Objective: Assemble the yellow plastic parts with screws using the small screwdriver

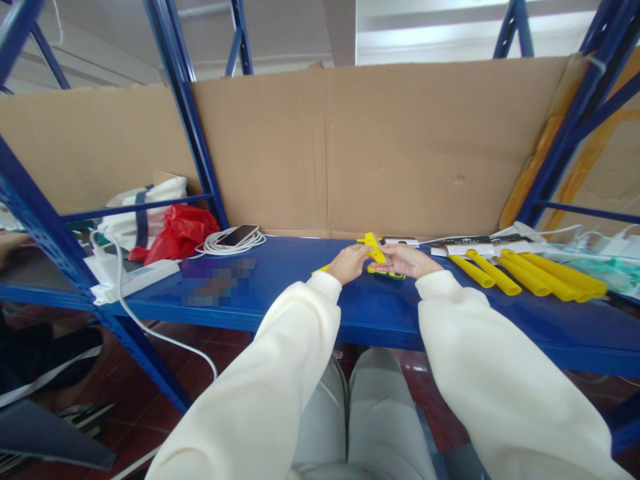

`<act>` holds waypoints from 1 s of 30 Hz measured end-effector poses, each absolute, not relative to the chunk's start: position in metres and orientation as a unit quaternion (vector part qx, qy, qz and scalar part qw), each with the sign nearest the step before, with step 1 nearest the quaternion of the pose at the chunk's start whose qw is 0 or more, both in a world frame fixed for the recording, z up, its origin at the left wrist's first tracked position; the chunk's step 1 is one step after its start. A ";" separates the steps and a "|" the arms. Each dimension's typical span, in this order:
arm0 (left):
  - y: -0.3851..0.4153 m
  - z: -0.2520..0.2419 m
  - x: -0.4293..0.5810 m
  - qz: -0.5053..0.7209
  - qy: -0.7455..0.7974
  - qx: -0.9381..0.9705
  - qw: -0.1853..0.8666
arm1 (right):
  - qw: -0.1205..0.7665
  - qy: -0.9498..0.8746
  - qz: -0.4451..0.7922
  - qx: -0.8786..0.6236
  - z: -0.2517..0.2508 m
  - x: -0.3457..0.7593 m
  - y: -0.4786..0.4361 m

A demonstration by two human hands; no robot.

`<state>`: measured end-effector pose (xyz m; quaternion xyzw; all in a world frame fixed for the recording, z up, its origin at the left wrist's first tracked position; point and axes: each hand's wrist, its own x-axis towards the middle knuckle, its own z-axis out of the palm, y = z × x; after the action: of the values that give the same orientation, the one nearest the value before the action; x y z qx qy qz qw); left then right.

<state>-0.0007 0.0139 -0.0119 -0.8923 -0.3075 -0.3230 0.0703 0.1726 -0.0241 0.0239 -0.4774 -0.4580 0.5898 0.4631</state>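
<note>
A small yellow plastic piece (374, 248) is held up between my hands, just above the blue shelf top. My left hand (349, 264) pinches it from the left. From the other side, the fingers of my right hand (407, 259) close at its lower right end. Below the hands lies a yellow, green and black hand tool (389, 273), its exact kind unclear. Another yellow part sticks out beside my left wrist, mostly hidden. Behind the hands, more yellow shows, partly covered by the fingers.
Several yellow tube-like handles (525, 273) lie at right beside black-and-white packages (480, 244). A phone (239, 235) rests on a coiled white cable (220, 247) at left, near a red bag (181, 230) and a power strip (137, 279). Cardboard (400, 147) walls the back.
</note>
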 end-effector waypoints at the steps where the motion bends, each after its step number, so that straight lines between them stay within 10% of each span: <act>1: 0.015 -0.012 -0.001 -0.328 -0.305 -0.891 0.073 | 0.463 -0.462 0.587 -0.477 0.025 0.173 -0.025; 23: 0.020 -0.016 -0.005 -0.318 -0.295 -0.895 0.103 | 0.477 -0.503 0.523 -0.496 0.025 0.177 -0.029; 30: 0.010 -0.013 -0.002 -0.267 -0.316 -0.901 0.129 | 0.539 -0.514 0.312 -0.590 0.017 0.210 -0.005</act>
<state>-0.0021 0.0102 -0.0131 -0.9011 -0.3161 -0.2675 0.1287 0.2096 -0.0046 0.0174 -0.5896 -0.5138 0.3120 0.5394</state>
